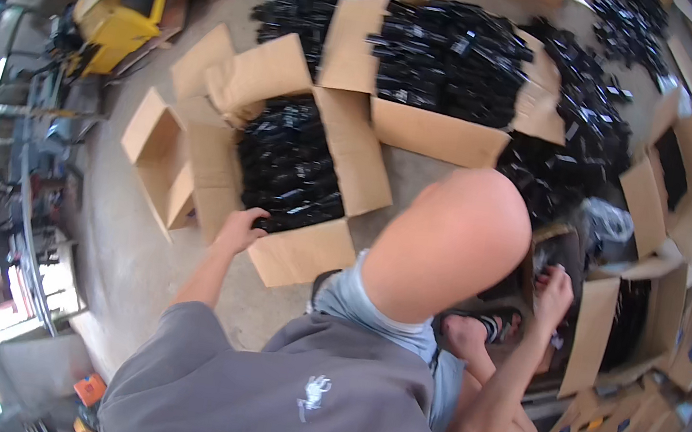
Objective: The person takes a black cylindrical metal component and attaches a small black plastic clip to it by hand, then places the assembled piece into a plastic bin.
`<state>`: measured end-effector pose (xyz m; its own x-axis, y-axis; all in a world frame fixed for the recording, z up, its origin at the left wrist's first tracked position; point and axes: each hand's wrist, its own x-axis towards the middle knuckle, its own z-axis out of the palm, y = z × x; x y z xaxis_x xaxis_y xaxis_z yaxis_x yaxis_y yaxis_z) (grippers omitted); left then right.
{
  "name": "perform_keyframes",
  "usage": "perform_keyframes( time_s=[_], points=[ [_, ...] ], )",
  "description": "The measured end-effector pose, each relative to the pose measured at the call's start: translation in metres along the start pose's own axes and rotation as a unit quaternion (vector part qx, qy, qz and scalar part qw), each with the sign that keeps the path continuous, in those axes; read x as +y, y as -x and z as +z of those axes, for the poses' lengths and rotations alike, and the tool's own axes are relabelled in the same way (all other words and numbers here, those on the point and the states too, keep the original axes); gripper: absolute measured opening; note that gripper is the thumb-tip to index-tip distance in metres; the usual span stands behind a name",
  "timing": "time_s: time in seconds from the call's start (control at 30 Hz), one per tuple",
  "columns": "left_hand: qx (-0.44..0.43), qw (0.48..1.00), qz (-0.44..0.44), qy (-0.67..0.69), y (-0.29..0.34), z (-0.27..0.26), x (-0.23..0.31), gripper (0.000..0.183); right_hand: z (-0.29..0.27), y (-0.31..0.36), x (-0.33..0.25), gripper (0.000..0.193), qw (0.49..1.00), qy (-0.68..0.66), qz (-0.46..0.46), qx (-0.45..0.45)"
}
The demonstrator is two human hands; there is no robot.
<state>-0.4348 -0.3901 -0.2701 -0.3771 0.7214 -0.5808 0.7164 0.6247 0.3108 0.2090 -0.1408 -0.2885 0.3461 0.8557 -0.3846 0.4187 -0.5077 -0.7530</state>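
My left hand [243,231] is at the near left corner of an open cardboard carton [302,251]. Its finger and thumb are bent around a shiny black piece at the edge of the black pieces [293,163] filling that carton. What kind of pieces these are, I cannot tell. Over on the right, my right hand [555,296] is closed in a pinch above a dark, open-topped box [563,247] beside my foot. Whatever its fingertips hold is too small and blurred to make out.
A second carton [439,133] full of black pieces stands beyond my raised knee [481,209]. Loose black heaps [576,116] lie on the floor around it. More open cartons [592,333] line the right side. At the far left stands a yellow machine [114,34].
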Motion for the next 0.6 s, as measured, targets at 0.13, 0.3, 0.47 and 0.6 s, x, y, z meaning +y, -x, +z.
perform_keyframes(
  time_s=[0.13,0.3,0.47,0.6],
  points=[
    [0.055,0.992,0.019,0.111,-0.004,0.025,-0.041,0.041,0.021,0.027,0.003,0.043,0.990,0.138,0.035,-0.018],
    [0.175,0.978,0.045,0.105,-0.025,0.005,0.038,0.023,0.048,0.059,0.045,0.026,0.961,0.276,0.011,-0.011],
    [0.185,0.942,0.125,0.251,-0.026,-0.019,0.147,0.016,0.079,0.080,0.077,0.024,0.917,0.361,-0.170,-0.003],
    [0.169,0.932,0.182,0.263,-0.023,-0.028,0.189,0.016,0.088,0.078,0.082,0.027,0.893,0.396,-0.215,0.010]
  ],
)
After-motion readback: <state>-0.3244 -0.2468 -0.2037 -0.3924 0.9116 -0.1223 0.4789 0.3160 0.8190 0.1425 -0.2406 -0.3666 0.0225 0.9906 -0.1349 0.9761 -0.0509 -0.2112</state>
